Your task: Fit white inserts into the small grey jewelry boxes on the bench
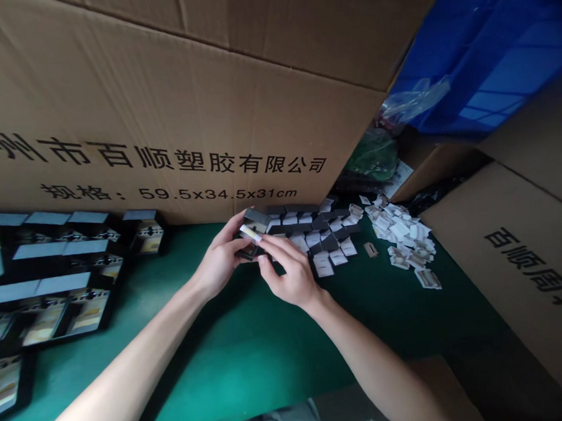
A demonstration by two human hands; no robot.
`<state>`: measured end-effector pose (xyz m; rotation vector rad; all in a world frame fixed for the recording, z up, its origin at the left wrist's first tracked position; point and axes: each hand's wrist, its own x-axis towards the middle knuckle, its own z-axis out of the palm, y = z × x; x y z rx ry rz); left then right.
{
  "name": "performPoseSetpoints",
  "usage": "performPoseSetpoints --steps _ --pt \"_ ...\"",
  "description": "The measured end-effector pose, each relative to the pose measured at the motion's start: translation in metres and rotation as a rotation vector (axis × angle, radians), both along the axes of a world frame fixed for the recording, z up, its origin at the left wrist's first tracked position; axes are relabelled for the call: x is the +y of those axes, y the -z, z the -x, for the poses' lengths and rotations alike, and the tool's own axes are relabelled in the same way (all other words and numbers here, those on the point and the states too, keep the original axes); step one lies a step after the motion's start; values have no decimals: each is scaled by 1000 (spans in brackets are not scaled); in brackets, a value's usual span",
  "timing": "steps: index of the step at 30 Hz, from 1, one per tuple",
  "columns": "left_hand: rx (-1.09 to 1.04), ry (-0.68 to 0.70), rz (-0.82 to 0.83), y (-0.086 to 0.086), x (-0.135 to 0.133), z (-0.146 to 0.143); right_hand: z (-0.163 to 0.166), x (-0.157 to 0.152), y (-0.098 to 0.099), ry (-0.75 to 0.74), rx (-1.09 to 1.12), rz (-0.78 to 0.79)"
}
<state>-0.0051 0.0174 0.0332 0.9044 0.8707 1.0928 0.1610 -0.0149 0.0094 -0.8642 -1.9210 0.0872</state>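
Note:
My left hand (221, 256) is closed round a small black open box (254, 221) held just above the green table (224, 355). My right hand (288, 271) pinches a small white insert (250, 233) at the box's opening. Right behind my hands lies a cluster of more black boxes with white insides (311, 231). A loose heap of white inserts (405, 237) lies further right.
Rows of opened black boxes with light lids (49, 278) cover the table's left side. A big printed cardboard carton (157, 97) stands behind. Another carton (529, 257) is on the right, with a blue crate (491, 48) and plastic bags (378, 155) behind it.

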Motion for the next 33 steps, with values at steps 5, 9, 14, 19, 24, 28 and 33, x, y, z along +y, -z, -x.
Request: performPoseSetpoints --steps 5,9,14,19,24,28,33 --pt "7 28 -52 4 0 1 -1 -3 -1 -56 40 46" --pt "58 36 -85 4 -1 2 -2 -4 -1 -63 57 82" --pt "106 26 -146 5 0 3 -1 -2 1 -41 29 66" --pt "187 -13 -179 7 2 3 0 1 5 -1 -19 20" --pt "219 -21 -207 6 1 1 0 2 6 19 -34 27" --pt "237 -29 -208 4 0 -1 0 1 6 0 -15 30" --pt "238 -51 -210 4 0 -1 0 1 8 14 -37 81"
